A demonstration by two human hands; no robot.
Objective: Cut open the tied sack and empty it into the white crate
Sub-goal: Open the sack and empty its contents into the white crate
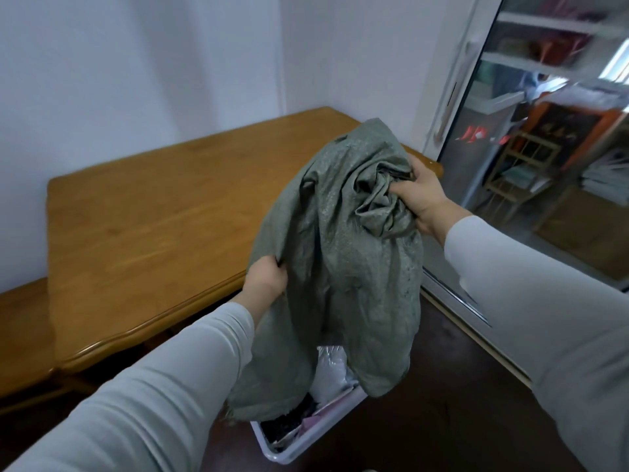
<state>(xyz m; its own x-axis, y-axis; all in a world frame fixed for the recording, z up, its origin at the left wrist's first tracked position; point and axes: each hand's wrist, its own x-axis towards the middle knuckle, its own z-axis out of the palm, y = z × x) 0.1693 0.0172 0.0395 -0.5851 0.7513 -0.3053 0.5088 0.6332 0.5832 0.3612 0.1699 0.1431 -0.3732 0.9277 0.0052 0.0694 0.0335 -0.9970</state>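
Note:
A grey-green woven sack [340, 253] hangs upside down in front of me, limp and crumpled. My left hand [265, 279] grips its left edge at mid height. My right hand [420, 197] clutches the bunched fabric near its top right. The sack's open lower end hangs over the white crate [306, 449] on the floor. Plastic-wrapped packets [328, 373], white and dark, lie in the crate below the sack's mouth. Most of the crate is hidden behind the sack.
A wooden table [163, 212] stands to the left against the white wall, its curved edge close to my left forearm. A glass sliding door [531, 158] with a metal floor track is on the right. The floor [442, 403] is dark wood.

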